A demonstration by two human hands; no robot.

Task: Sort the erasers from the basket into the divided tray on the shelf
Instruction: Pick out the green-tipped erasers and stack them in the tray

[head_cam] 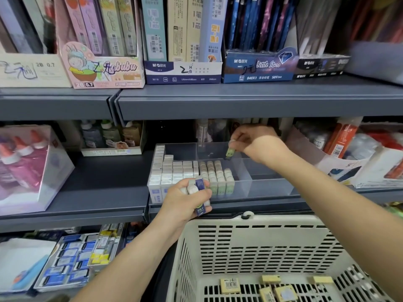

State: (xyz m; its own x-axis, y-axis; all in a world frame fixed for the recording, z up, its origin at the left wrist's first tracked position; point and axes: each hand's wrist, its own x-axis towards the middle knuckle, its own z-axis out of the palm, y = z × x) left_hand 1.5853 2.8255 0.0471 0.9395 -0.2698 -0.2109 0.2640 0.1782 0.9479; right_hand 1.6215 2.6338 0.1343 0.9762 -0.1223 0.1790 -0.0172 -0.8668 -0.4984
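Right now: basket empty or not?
Not empty. Several yellowish erasers lie loose on the slotted floor of the basket.

Clear glossy plastic tray [270,188]; matt perforated plastic basket [261,243]; matt metal shelf [239,103].

Landmark: white-navy M&G HB lead box [183,70], top shelf, centre. Left of it is a pink cartoon 2B 0.7 display box [102,68]; further left, a beige 2B 0.7 box [32,70]. Right of it is a blue Little Stars 840X1 box [259,68], then a black M&G box [320,66]. Directly below it runs the grey-blue metal shelf edge [239,103]. Below-left, on the middle shelf [98,182], a clear case of pink bottles with orange caps [28,166], possibly glue, blurred. Below-right, orange packs [342,138]. Far below-left, blue-labelled packs [69,267]. Lighting even, indoor.
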